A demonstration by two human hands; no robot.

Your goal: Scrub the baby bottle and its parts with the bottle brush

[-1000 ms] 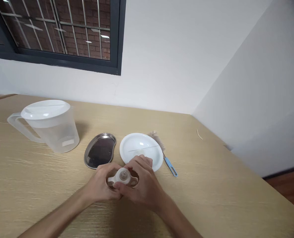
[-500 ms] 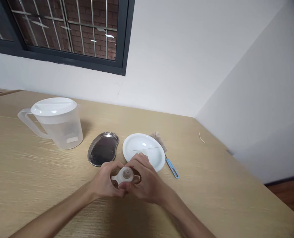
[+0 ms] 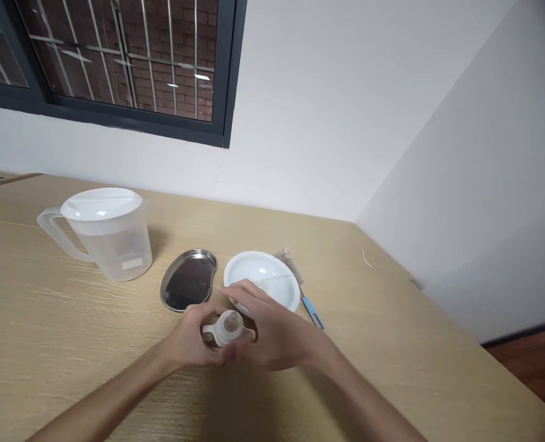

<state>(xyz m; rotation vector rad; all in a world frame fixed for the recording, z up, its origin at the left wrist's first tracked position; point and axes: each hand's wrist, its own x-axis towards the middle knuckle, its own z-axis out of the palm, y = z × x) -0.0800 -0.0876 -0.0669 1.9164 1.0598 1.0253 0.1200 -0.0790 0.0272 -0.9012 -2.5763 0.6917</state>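
White two-handled bottle (image 3: 224, 331), teat (image 3: 231, 320) upward, over the wood-toned table (image 3: 392, 356), my left hand (image 3: 190, 337) clamped around it, my right hand (image 3: 275, 334) curved beside it, fingers apart from thumb, white dish (image 3: 285, 296) and metal tray (image 3: 186, 290) just beyond.

Qty 1 ea.: btl (image 3: 228, 331); jug (image 3: 111, 236); tray (image 3: 188, 281); dish (image 3: 263, 270); brush (image 3: 312, 312); tbl (image 3: 415, 350); qty 2: grips (image 3: 277, 334).

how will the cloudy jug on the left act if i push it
The jug may tip if pushed high, since it stands tall and narrows toward its base. Its see-through sides suggest plastic, probably fairly light for its size and slightly flexible.
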